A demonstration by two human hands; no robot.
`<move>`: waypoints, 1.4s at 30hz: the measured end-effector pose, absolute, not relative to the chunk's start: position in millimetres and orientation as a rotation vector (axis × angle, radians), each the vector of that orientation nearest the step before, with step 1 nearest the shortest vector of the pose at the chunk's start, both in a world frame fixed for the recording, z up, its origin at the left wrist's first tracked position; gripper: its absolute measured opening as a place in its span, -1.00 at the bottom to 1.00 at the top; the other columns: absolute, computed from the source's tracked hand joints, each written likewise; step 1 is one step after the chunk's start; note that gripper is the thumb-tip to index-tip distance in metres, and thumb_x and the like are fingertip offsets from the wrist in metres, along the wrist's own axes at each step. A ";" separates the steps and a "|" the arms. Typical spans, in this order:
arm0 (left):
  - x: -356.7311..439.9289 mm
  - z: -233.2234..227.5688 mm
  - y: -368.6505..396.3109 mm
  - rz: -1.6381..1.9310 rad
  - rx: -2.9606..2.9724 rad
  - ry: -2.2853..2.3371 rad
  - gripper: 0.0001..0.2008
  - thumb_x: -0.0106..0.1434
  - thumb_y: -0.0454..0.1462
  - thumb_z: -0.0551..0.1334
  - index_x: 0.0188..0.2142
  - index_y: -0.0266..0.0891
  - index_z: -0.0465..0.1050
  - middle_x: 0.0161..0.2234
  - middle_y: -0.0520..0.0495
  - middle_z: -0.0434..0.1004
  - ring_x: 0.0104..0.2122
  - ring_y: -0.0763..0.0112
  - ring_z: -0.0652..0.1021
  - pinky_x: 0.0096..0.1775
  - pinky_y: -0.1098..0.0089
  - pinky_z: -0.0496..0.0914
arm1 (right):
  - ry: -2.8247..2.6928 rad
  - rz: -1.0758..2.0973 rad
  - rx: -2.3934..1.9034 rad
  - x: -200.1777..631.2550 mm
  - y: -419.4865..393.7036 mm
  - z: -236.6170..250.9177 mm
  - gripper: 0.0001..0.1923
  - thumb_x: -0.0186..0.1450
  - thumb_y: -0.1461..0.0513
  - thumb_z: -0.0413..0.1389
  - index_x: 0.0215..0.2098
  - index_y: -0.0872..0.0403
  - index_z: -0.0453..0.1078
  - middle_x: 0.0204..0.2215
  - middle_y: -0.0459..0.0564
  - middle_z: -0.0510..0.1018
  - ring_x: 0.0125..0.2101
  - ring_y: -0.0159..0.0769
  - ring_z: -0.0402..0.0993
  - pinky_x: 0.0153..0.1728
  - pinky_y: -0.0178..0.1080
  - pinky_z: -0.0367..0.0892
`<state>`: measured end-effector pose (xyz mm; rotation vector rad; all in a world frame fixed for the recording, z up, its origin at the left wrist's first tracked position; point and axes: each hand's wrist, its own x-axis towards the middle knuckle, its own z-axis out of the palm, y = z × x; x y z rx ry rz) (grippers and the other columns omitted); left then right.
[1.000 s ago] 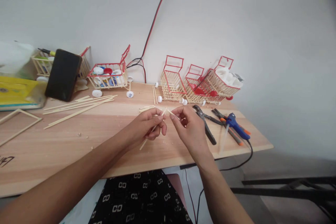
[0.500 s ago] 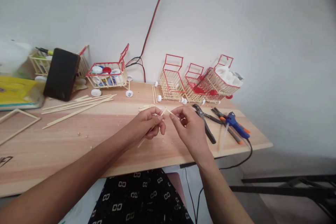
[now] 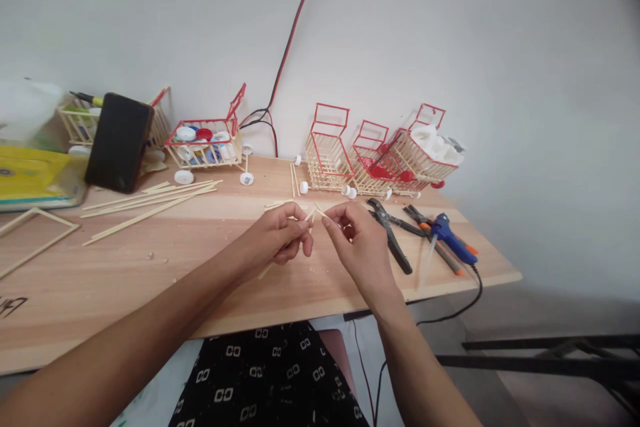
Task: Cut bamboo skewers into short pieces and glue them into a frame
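My left hand [image 3: 283,233] pinches a thin wooden stick [image 3: 309,215], whose lower end shows below the palm. Thumb and forefinger of my right hand [image 3: 357,233] grip a second wooden stick [image 3: 321,211]. The tips of the two sticks meet at an angle between my hands, just above the table; whether they are joined I cannot tell. Short cut sticks [image 3: 280,205] lie on the table behind my left hand. Beside my right hand are black-handled pliers [image 3: 393,240].
A blue glue gun [image 3: 453,240] and orange-handled cutters [image 3: 443,250] lie at right. Small stick carts [image 3: 327,153] line the wall, one cart [image 3: 205,143] holding bottle caps. At left are long sticks [image 3: 150,203], a phone [image 3: 120,143], a stick frame [image 3: 55,240] and a yellow packet [image 3: 30,173].
My hands have barely moved; the stick tips between them have shifted slightly and my left fingers have curled in a little. The table things stay where they were.
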<state>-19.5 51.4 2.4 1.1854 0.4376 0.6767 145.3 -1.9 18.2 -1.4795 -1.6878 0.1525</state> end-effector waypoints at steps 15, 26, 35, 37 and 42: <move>-20.1 -0.1 58.8 0.777 1.238 0.591 -0.70 0.18 -0.11 0.24 -0.38 -0.25 0.18 -0.56 0.03 0.46 -0.78 0.70 0.18 -0.73 0.62 -0.05 | -1.698 0.232 -1.404 146.3 18.8 5.1 -0.90 0.28 0.23 0.07 -0.36 0.06 0.40 -0.44 -0.08 0.47 -0.45 -0.36 0.36 -0.45 -0.32 0.26; -34.1 -0.1 76.9 0.893 1.312 0.717 -0.73 0.15 -0.14 0.26 -0.42 -0.29 0.24 -0.54 -0.01 0.48 -0.75 0.71 0.16 -0.69 0.59 -0.02 | -1.745 0.232 -1.293 135.2 54.0 -3.4 -0.90 0.28 0.25 0.09 -0.39 0.08 0.41 -0.46 -0.07 0.45 -0.45 -0.36 0.33 -0.44 -0.32 0.21; -28.4 -2.0 74.1 0.897 1.308 0.759 -0.75 0.16 -0.17 0.26 -0.42 -0.29 0.24 -0.54 -0.02 0.49 -0.76 0.71 0.16 -0.70 0.60 -0.06 | -1.728 0.262 -1.221 138.5 56.4 -13.1 -0.89 0.29 0.25 0.08 -0.38 0.09 0.40 -0.46 -0.09 0.43 -0.44 -0.37 0.33 -0.41 -0.33 0.21; -27.8 -4.2 74.4 0.901 1.320 0.756 -0.75 0.17 -0.18 0.25 -0.42 -0.30 0.24 -0.53 -0.02 0.49 -0.76 0.72 0.16 -0.70 0.60 -0.05 | -1.725 0.270 -1.205 139.8 56.9 -15.0 -0.89 0.29 0.25 0.07 -0.38 0.08 0.40 -0.46 -0.08 0.44 -0.44 -0.37 0.33 -0.41 -0.33 0.21; -27.2 -5.8 75.6 0.901 1.333 0.761 -0.74 0.14 -0.17 0.27 -0.43 -0.30 0.25 -0.54 -0.02 0.49 -0.77 0.72 0.16 -0.70 0.60 -0.04 | -1.711 0.263 -1.182 141.6 58.5 -19.3 -0.89 0.28 0.24 0.07 -0.38 0.07 0.40 -0.46 -0.08 0.44 -0.45 -0.36 0.32 -0.42 -0.32 0.21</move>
